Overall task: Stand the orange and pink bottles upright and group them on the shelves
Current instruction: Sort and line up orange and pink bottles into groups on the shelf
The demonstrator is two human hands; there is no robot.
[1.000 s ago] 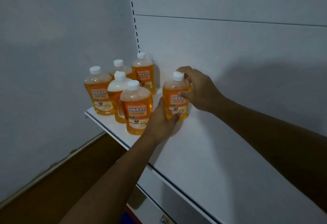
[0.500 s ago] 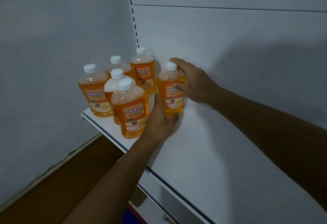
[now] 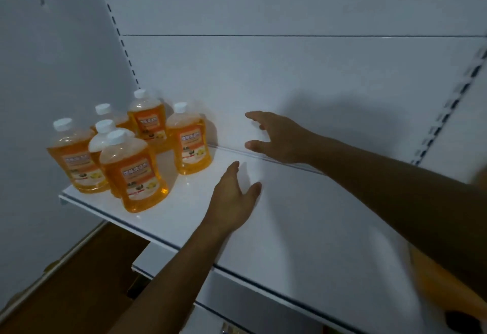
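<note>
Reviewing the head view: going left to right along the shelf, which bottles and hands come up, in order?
Leftmost orange bottle → front orange bottle → rightmost orange bottle → left hand → right hand. The three bottles behind overlap the front ones, so they are left out.

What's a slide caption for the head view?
Six orange bottles stand upright at the shelf's left end; both hands, left and right, open, empty.

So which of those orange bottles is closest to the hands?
The rightmost orange bottle, standing a little apart from the cluster on the shelf. It is the one nearest the open left hand and right hand; neither touches it.
</note>
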